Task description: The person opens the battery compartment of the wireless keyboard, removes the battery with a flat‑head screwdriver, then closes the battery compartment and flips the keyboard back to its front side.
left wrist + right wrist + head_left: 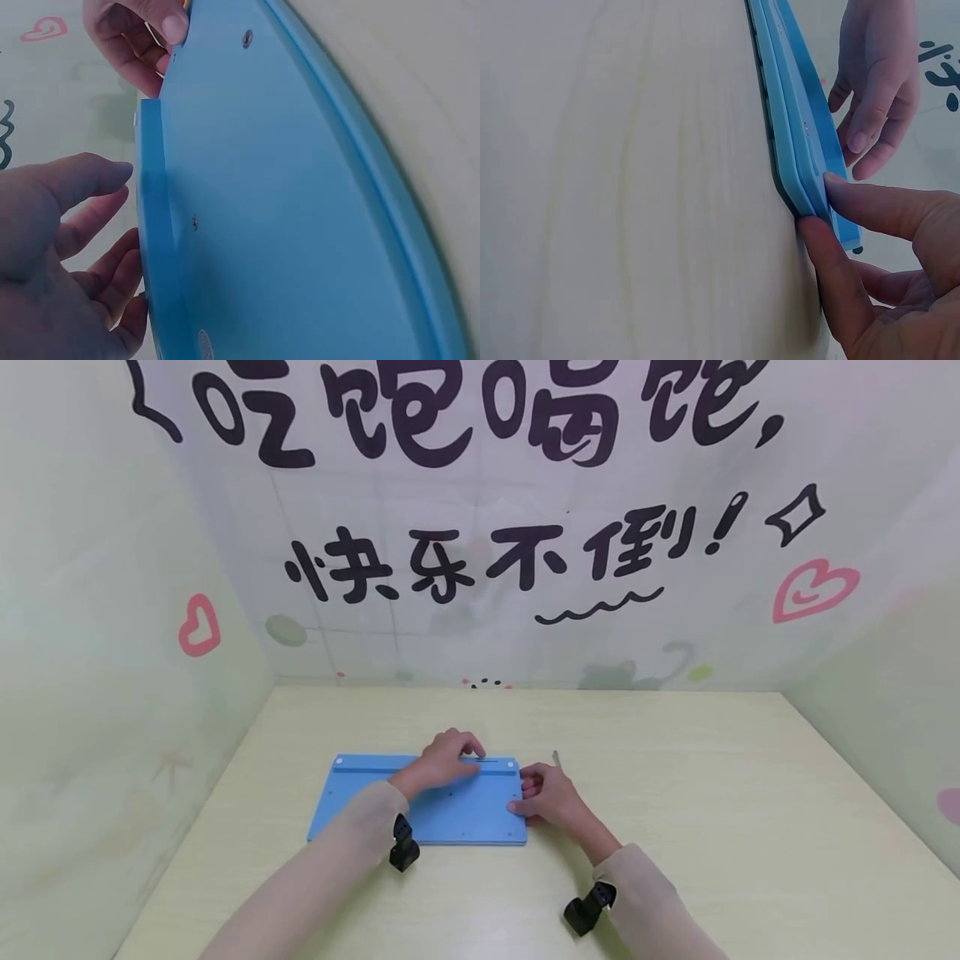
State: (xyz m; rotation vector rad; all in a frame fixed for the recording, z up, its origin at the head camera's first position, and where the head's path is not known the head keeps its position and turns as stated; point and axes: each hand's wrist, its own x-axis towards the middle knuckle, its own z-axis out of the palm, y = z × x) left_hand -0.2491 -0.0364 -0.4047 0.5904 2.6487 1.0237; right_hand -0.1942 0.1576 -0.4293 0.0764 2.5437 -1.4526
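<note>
A blue keyboard lies face down on the table, its screw-dotted underside up and a raised bar along the far edge. My left hand is at that far edge, right of its middle; in the left wrist view the fingers are loosely bent beside the bar, some seeming to touch it. At the keyboard's right end my right hand pinches the edge, thumb on top and a finger beneath. A slim metallic rod sticks up behind the right hand; its lower part is hidden.
The pale wooden table meets a printed cloth backdrop with large writing behind it. Cloth walls also stand at the left and right. A small black camera sits on the left wrist, another on the right.
</note>
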